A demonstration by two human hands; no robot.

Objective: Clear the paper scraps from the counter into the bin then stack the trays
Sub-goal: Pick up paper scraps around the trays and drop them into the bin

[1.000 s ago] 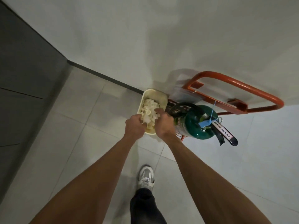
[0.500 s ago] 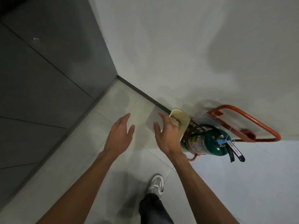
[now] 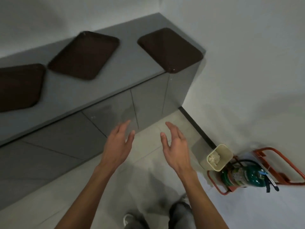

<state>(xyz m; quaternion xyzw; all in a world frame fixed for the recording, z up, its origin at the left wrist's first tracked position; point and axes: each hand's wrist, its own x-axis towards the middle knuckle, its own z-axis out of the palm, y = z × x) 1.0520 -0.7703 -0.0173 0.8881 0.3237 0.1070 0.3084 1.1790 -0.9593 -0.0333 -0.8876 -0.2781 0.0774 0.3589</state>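
A: Where are the scraps?
B: In the bin point(image 3: 218, 157), a cream one standing on the floor by the wall, at the right. White scraps point(image 3: 214, 158) lie piled inside it.
A: And the trays?
B: Three brown ones on the grey counter point(image 3: 118, 75), each apart from the others. The right tray point(image 3: 170, 49) sits at the counter's end, one corner out over the front edge. The middle tray point(image 3: 84, 54) lies turned at an angle. The left tray point(image 3: 18, 86) is cut off by the frame's edge.
A: The hands?
B: Both are empty and spread wide, palms facing each other, held in the air in front of the counter's doors. The left hand point(image 3: 118, 146) and the right hand point(image 3: 175, 150) touch nothing.
A: What is next to the bin?
B: A green extinguisher point(image 3: 239, 176) in an orange stand point(image 3: 280, 164), just beside the bin, on its right.
A: Anything below?
B: Grey trouser legs and a shoe point(image 3: 127, 219) on the tiled floor, blurred.
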